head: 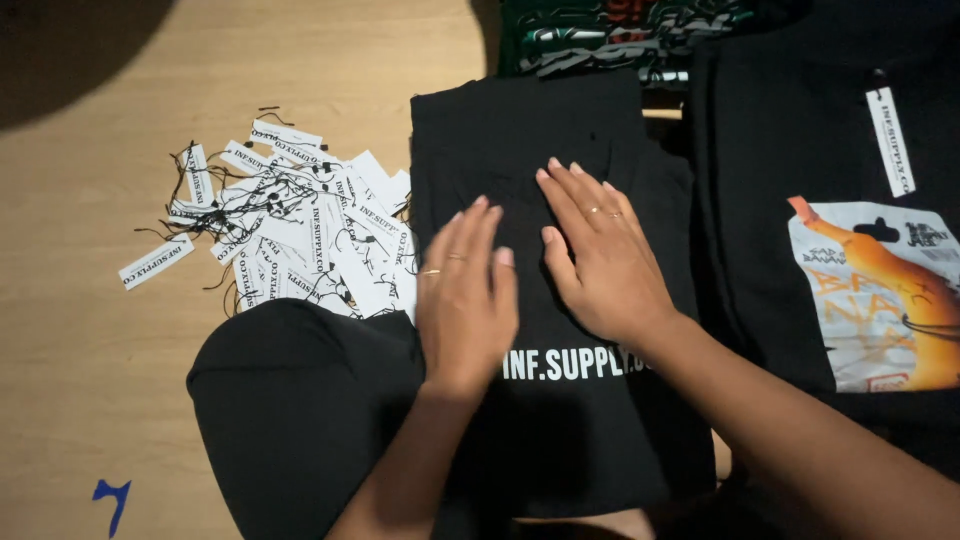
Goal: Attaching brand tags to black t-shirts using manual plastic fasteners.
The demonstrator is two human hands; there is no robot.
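Both hands lie flat on a folded black shirt (pixel 560 300) that rests on the wooden counter (pixel 90 330). The left hand (pixel 465 295) and the right hand (pixel 600 260) sit side by side, almost touching, palms down. Neither grip holds anything — the fingers are spread and loose, just pressing the cloth.

The shirt is right under both hands, with white letters showing just below the palms. To the left of the left hand lies a messy pile of white paper tags (pixel 290 235) with black strings. To the right of the right hand lies another black shirt with an orange picture (pixel 870 300) and one tag on it.

To do this well, I think the hands should push gently and slide outward — this keeps the fold smooth and the edges even.
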